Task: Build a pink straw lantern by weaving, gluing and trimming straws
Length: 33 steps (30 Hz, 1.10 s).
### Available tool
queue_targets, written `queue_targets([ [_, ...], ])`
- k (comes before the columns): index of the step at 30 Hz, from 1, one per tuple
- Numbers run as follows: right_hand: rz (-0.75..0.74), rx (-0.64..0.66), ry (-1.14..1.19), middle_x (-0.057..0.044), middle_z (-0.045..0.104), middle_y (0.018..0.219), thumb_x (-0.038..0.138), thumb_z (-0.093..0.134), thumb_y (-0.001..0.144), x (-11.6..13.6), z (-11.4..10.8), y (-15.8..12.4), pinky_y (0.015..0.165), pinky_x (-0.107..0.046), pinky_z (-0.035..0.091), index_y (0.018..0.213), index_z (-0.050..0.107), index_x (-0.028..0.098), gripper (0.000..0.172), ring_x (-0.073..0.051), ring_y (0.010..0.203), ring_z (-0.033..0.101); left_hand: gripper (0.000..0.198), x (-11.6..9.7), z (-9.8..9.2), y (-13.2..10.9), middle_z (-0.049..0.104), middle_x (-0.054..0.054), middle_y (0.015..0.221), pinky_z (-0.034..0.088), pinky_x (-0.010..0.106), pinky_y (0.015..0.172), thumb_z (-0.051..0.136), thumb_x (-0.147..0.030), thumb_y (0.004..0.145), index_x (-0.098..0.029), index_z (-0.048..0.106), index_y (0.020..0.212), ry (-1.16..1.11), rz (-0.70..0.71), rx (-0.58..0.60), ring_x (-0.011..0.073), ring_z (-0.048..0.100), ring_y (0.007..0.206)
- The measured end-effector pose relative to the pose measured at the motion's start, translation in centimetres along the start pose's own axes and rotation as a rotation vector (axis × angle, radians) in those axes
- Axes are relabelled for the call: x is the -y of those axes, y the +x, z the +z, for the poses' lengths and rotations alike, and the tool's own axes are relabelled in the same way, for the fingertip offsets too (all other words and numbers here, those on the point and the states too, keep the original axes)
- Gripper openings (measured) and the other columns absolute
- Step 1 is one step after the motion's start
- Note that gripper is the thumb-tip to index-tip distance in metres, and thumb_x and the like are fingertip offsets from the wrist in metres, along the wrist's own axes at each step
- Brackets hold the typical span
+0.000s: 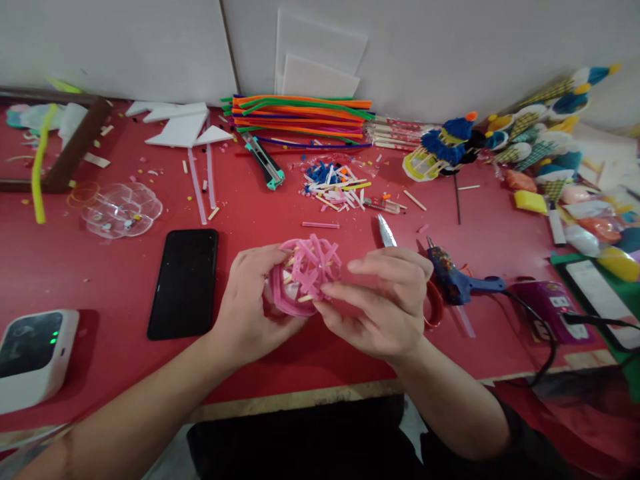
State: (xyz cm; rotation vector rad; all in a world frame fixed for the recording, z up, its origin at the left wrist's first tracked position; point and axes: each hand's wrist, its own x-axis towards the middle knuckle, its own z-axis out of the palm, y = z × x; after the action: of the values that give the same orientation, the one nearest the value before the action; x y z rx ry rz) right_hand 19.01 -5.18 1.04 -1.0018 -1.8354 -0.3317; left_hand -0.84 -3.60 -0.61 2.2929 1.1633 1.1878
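Note:
Above the table's near part, my left hand [250,300] is wrapped round a small round craft of pink pipe cleaners [286,301]. Short pale wooden sticks poke out between its pink strands, and something white shows inside. From the right, my right hand [383,300] pinches the lower right edge of this craft with thumb and fingertips; its index finger is raised a little apart. Whether a small piece is between those fingertips is hidden. Just beyond the craft, a short pink stick [321,225] lies on the red table [250,220].
A black phone [183,283] lies left of my hands. To the right are scissors [434,303] and a blue glue gun [453,277] with its cable. Farther back are a cutter [265,163], pipe cleaners [305,120], cut scraps [337,183] and a blue figure [445,147].

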Motion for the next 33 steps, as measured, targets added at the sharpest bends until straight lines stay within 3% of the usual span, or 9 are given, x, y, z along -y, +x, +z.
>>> queue_targets([
  [8,-0.04,-0.002,0.0,-0.003,0.062,0.095,0.032,0.083,0.078,-0.2,-0.1,-0.2,0.076,-0.041,0.053,0.089,0.073,0.031,0.015,-0.022,0.088,0.056,0.063,0.2,0.0,-0.1,0.068,0.014,0.122,0.06,0.054,0.092,0.079,-0.04,0.078,-0.027,0.046,0.129,0.009,0.026,-0.002,0.0346,0.07,0.11],
  [17,-0.066,-0.038,0.075,-0.004,0.06,0.097,0.035,0.071,0.086,-0.1,-0.1,-0.2,0.077,-0.04,0.05,0.091,0.072,0.028,0.009,-0.021,0.086,0.055,0.065,0.6,0.1,-0.4,0.066,0.016,0.123,0.06,0.055,0.093,0.081,-0.041,0.078,-0.025,0.046,0.131,-0.08,0.025,0.017,0.0348,0.069,0.112],
  [24,0.098,0.019,0.208,-0.006,0.058,0.109,0.039,0.059,0.088,-0.5,-0.5,-0.1,0.087,-0.047,0.047,0.112,0.067,0.026,0.028,-0.026,0.097,0.057,0.062,0.9,0.1,-0.5,0.066,0.015,0.127,0.06,0.056,0.094,0.079,-0.041,0.079,-0.029,0.049,0.131,-0.139,0.035,0.015,0.0342,0.068,0.115],
  [33,0.175,0.163,0.221,-0.008,0.048,0.128,0.037,0.059,0.082,-0.3,-0.7,-0.1,0.093,-0.053,0.045,0.11,0.067,0.026,0.031,-0.032,0.116,0.052,0.058,1.4,0.1,-0.1,0.066,0.015,0.126,0.057,0.058,0.098,0.078,-0.035,0.079,-0.028,0.052,0.13,-0.08,0.127,-0.032,0.0352,0.066,0.119],
])
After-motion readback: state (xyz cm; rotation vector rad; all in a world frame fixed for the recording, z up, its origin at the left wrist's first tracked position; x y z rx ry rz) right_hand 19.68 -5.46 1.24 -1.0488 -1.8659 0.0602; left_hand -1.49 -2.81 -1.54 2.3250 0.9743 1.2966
